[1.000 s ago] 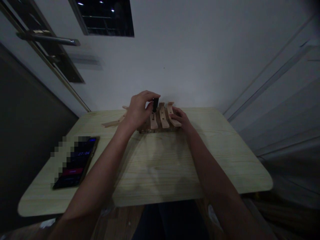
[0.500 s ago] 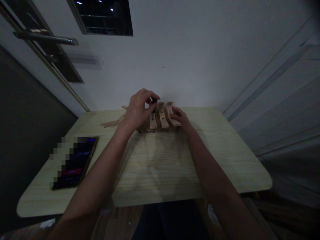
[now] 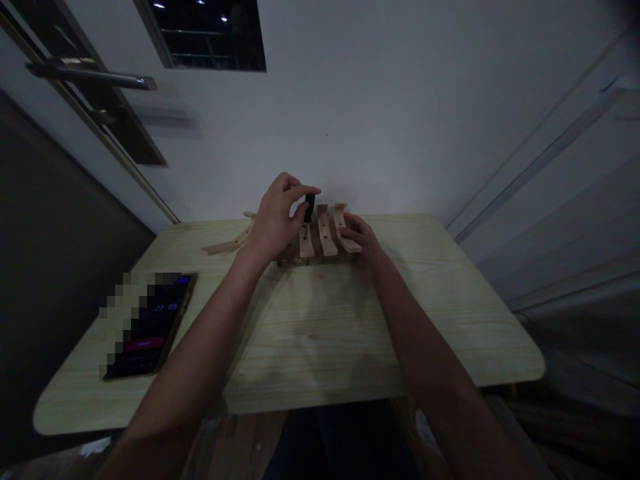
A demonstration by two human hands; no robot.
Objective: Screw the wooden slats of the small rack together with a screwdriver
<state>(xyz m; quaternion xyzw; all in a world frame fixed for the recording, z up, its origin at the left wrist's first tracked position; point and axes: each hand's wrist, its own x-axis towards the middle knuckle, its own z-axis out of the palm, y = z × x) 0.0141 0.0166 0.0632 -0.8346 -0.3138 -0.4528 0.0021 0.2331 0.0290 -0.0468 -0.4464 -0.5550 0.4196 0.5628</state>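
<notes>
A small wooden assembly of curved slats (image 3: 327,237) lies at the far middle of the pale wooden table (image 3: 310,333). My left hand (image 3: 277,217) is closed in a pinch on a short black tool handle (image 3: 310,205) standing upright over the left slat. My right hand (image 3: 363,239) rests on the right side of the assembly, fingers pressed on the outer slat, steadying it. Loose wooden strips (image 3: 227,243) lie just left of my left hand.
A phone (image 3: 150,327) with a lit screen lies at the table's left front. A white wall rises right behind the assembly. A door with a metal handle (image 3: 95,79) is at the upper left. The table's front edge is close to my body.
My left hand's fingers have shifted round the black handle, as in a twist, and the handle shows more again. The right hand and the slats have stayed put.
</notes>
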